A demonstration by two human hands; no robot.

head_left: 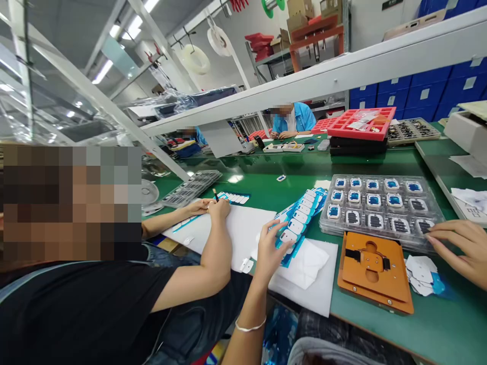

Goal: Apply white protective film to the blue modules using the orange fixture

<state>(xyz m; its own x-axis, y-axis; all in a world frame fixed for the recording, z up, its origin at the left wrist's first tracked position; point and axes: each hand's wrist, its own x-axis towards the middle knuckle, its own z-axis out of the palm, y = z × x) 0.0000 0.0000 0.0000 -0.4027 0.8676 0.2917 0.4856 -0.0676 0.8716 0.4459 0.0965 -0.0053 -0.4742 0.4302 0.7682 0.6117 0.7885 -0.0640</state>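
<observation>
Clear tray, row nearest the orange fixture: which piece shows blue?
The leftmost piece, farthest from the right hand; the other four show dark strips instead.

pass: green benchtop (304,165) behind plastic tray (431,203) | blocks: orange fixture (375,266) in front; beam (335,76) above

A person in a blue jacket (302,116) sits on the far side, and a co-worker in a black shirt (95,304) sits close at the left. A red tray (365,121) rests on a black box (357,147). A white beam (312,76) crosses above, with blue bins (426,96) behind it at the right
</observation>
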